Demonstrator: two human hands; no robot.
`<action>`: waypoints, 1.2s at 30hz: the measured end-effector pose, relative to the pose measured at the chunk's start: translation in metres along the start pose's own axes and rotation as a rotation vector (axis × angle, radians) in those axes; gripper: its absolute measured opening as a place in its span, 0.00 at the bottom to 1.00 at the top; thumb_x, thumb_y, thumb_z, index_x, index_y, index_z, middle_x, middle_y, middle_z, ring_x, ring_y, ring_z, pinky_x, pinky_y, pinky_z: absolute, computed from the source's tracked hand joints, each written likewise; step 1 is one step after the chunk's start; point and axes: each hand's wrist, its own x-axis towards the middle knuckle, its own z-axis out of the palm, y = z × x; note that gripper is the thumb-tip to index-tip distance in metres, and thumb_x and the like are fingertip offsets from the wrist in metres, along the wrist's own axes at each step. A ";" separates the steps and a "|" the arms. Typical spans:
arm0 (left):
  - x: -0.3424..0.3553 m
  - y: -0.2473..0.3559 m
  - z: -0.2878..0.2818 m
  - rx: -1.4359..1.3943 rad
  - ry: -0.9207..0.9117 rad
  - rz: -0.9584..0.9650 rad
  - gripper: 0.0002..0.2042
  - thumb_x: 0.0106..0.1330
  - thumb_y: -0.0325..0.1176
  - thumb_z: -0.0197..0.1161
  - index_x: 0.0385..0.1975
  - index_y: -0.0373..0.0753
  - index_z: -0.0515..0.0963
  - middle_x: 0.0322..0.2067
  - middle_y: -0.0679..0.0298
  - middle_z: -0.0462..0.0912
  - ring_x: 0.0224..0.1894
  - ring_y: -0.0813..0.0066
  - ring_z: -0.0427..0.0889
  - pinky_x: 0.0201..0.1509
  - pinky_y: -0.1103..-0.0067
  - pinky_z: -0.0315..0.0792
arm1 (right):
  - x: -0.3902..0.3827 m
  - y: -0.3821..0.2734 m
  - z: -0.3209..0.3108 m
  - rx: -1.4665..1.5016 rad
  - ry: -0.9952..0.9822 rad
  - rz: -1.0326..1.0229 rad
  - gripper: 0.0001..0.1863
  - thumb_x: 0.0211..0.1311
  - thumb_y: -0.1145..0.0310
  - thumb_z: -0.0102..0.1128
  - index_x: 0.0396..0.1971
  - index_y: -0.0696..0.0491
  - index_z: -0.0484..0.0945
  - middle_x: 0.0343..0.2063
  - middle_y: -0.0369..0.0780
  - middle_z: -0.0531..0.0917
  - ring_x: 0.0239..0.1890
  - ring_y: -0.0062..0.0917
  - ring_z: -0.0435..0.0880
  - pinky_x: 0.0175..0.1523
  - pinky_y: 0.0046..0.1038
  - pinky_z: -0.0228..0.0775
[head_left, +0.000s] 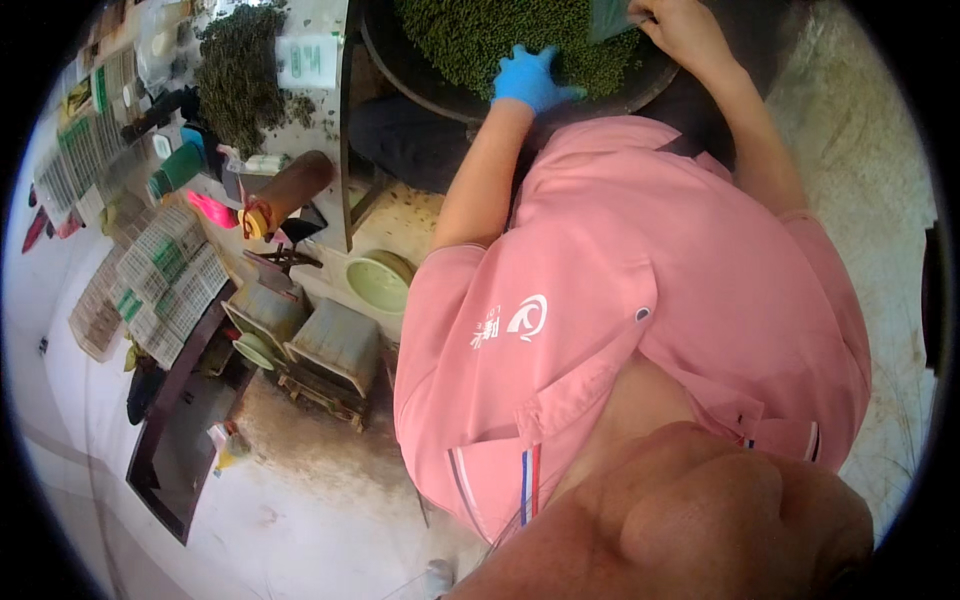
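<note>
Gloved left hand (530, 80) — blue glove, fingers (522, 58) spread flat — rests palm-down on the near edge of a heap of small green leaves (480, 30) filling a wide dark round pan (420, 80) at the far side. Leaves lie under and just beyond the fingertips; nothing is gripped. Bare right hand (680, 25), far right, curls its fingers at the heap's edge beside a pale scoop-like sheet (608, 15); whether it grips this cannot be told. Left of the pan — a loose leaf pile (240, 80).
</note>
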 end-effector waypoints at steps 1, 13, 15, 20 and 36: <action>-0.003 0.001 0.000 -0.016 -0.036 0.018 0.44 0.44 0.60 0.76 0.64 0.52 0.70 0.60 0.43 0.66 0.56 0.41 0.75 0.56 0.57 0.75 | -0.001 0.000 0.000 0.004 0.010 0.004 0.05 0.52 0.68 0.64 0.27 0.53 0.84 0.27 0.44 0.82 0.34 0.41 0.83 0.41 0.39 0.76; -0.050 -0.025 -0.077 -1.227 -0.128 0.179 0.18 0.56 0.22 0.71 0.48 0.35 0.81 0.41 0.66 0.85 0.41 0.80 0.81 0.47 0.80 0.76 | 0.003 -0.016 0.058 0.010 -0.087 -0.256 0.09 0.50 0.63 0.66 0.23 0.52 0.79 0.30 0.41 0.78 0.38 0.37 0.80 0.43 0.37 0.74; -0.064 -0.017 -0.097 -1.366 -0.025 0.170 0.17 0.57 0.21 0.70 0.48 0.36 0.81 0.41 0.67 0.85 0.42 0.81 0.81 0.49 0.81 0.75 | 0.010 -0.026 0.065 0.004 -0.013 -0.359 0.10 0.49 0.63 0.66 0.17 0.51 0.75 0.29 0.40 0.77 0.36 0.35 0.80 0.41 0.35 0.73; -0.060 -0.006 -0.105 -1.273 0.119 0.206 0.23 0.54 0.24 0.72 0.52 0.37 0.79 0.40 0.67 0.85 0.40 0.80 0.81 0.46 0.80 0.77 | 0.025 -0.043 0.086 -0.033 0.076 -0.549 0.07 0.50 0.65 0.58 0.17 0.50 0.75 0.27 0.38 0.76 0.34 0.30 0.78 0.39 0.32 0.70; -0.071 -0.020 -0.093 -1.272 0.290 0.082 0.24 0.54 0.23 0.72 0.53 0.38 0.77 0.45 0.61 0.81 0.44 0.71 0.82 0.48 0.72 0.79 | 0.026 -0.057 0.095 -0.081 0.111 -0.586 0.08 0.50 0.65 0.56 0.16 0.49 0.74 0.25 0.35 0.75 0.33 0.27 0.75 0.39 0.31 0.66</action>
